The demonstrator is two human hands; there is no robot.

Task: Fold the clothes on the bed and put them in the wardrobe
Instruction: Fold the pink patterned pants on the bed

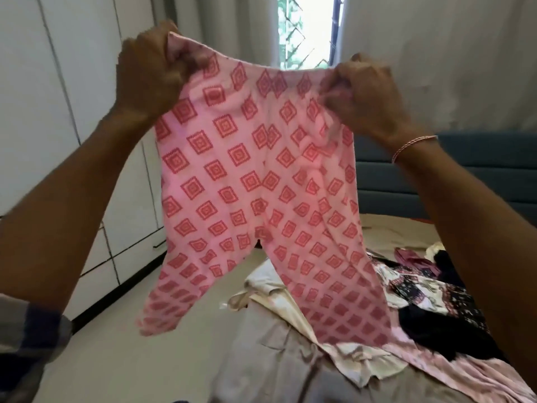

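A pair of pink cotton trousers with red diamond print [255, 181] hangs in the air above the bed [279, 359], waistband pinched in the grip of left hand [148, 80] and right hand [369, 94]. Folding is just starting; next, I'd guess, bring the legs together.

The raised pink patterned trousers [255, 175] hide the far middle of the bed [276, 370] and the window's [305, 30] lower end. The left hand [148, 74] and right hand [369, 94] curl their fingers [345, 82] into the waistband folds, so the fingertips are out of sight. The left trouser leg's hem is blurred. The right forearm covers part of the clothes pile [430, 292]. The wardrobe [58, 82] runs off the left and top edges.
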